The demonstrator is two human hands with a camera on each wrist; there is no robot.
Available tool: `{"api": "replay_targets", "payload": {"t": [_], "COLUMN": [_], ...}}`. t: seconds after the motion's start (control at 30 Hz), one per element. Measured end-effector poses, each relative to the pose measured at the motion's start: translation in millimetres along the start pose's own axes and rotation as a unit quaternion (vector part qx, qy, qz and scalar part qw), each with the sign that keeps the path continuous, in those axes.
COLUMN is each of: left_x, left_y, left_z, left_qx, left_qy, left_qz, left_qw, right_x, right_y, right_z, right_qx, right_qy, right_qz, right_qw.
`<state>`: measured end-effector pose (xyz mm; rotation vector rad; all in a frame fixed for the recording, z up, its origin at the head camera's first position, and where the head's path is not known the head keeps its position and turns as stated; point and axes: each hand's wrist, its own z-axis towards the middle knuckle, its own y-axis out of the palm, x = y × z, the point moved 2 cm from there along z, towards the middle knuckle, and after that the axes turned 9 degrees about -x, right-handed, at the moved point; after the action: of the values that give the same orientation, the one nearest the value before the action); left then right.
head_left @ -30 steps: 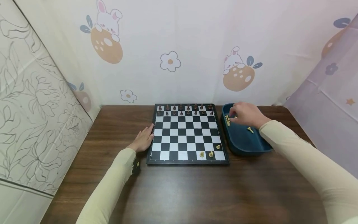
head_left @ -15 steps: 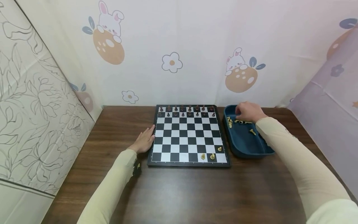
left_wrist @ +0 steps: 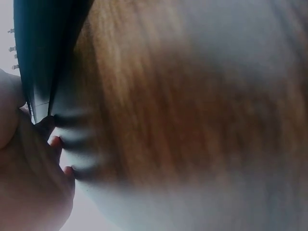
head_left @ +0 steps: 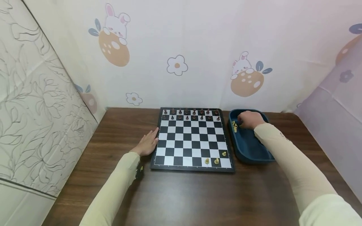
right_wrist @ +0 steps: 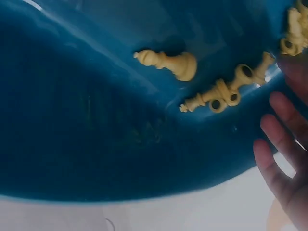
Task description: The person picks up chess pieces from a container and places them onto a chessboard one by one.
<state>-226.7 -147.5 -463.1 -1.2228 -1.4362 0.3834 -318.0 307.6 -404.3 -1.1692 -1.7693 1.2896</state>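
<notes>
My left hand (head_left: 147, 143) rests beside the black-and-white chessboard (head_left: 187, 144), straight fingers touching its left edge. In the left wrist view, its fingertips lie on the tabletop by the board's side. Inside the blue tray (head_left: 254, 162), my right hand (head_left: 250, 120) reaches down at the far end. The right wrist view shows its fingers extended and spread close to pale chess pieces (right_wrist: 296, 31); the thumb is hidden. A pale bishop (right_wrist: 168, 62) lies on its side there, near a king (right_wrist: 195, 102) and other toppled pieces.
Dark chess pieces (head_left: 187, 117) stand in two rows at the board's far side. Three pale pieces (head_left: 216, 161) stand near its front right corner. A patterned cloth (head_left: 198, 37) hangs behind the wooden table (head_left: 181, 194), with panels at both sides.
My right hand has lowered into the tray and shifted slightly nearer along its far end. The left hand keeps its place by the board. The head view has tilted slightly.
</notes>
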Motion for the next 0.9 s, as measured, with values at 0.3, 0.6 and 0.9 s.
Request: {"api": "replay_targets", "payload": {"t": [0.3, 0.6, 0.9], "left_x": [0.0, 0.3, -1.0], "left_y": [0.3, 6.1, 1.0], "left_z": [1.2, 1.0, 1.4], "left_qx": [-0.002, 0.003, -0.001], "left_qy": [-0.016, -0.012, -0.014], "left_qz": [-0.009, -0.015, -0.007], "left_qw": [0.9998, 0.9998, 0.9999], "right_x": [-4, -6, -5], "right_y": [11, 17, 9], "right_z": [3.3, 4.7, 6.4], "right_qx": [0.058, 0.071, 0.093], "right_qy": [-0.030, -0.043, -0.052], "right_qz": [-0.063, -0.115, -0.092], "right_qw": [0.9958, 0.9899, 0.9901]}}
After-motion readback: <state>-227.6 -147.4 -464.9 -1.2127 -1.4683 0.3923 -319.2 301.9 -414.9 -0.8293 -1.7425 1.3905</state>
